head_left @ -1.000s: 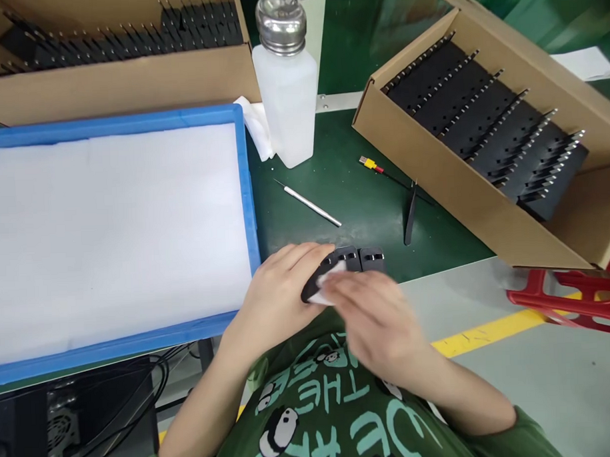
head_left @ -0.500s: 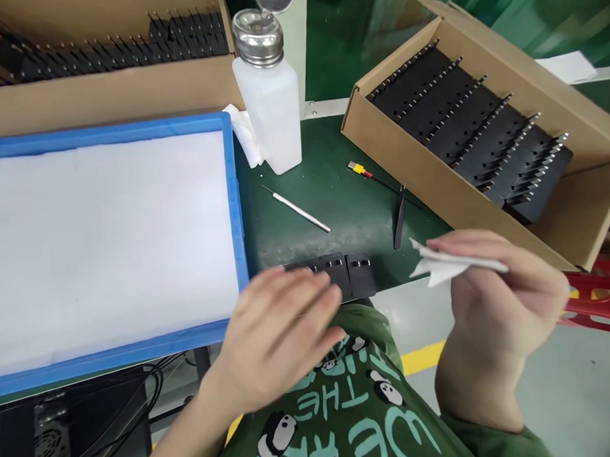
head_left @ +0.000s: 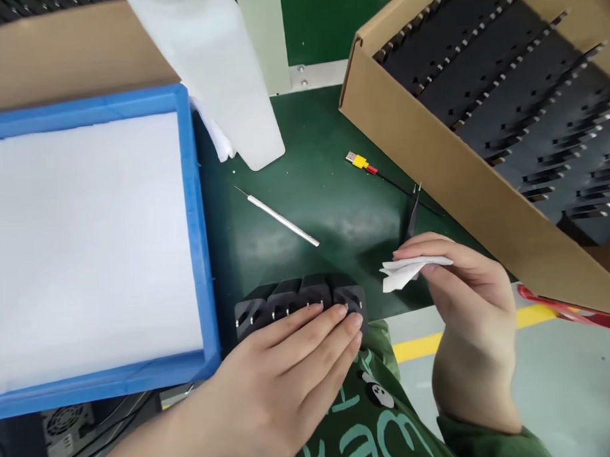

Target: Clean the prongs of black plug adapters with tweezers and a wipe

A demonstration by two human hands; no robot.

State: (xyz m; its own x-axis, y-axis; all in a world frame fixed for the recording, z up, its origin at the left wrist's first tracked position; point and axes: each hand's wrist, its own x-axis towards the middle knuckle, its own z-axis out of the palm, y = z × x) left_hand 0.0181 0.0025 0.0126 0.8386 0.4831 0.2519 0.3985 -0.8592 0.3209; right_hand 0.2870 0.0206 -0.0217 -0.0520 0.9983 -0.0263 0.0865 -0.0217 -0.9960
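Observation:
Several black power adapters (head_left: 283, 294) stand side by side in a row at the table's near edge, metal prongs facing up. My left hand (head_left: 294, 369) lies over the right part of that row, fingers stretched out and resting on the adapters; it hides part of them. A folded white wipe (head_left: 409, 270) is pinched between the thumb and fingers of my right hand (head_left: 464, 289), held to the right of the row. Close beyond this hand lie black tweezers (head_left: 412, 215), partly covered by its fingers.
A white-handled needle tool (head_left: 283, 220) and a yellow-and-red USB cable (head_left: 360, 162) lie on the green table. A blue-rimmed tray (head_left: 200, 259) with a white lining is at left. Behind are a white bottle (head_left: 230, 78) and a cardboard box (head_left: 406, 131) of black adapters.
My left hand has come down onto the adapters, and the row now sits further left in view. My right hand has moved left with the wipe. The view has shifted closer to the table.

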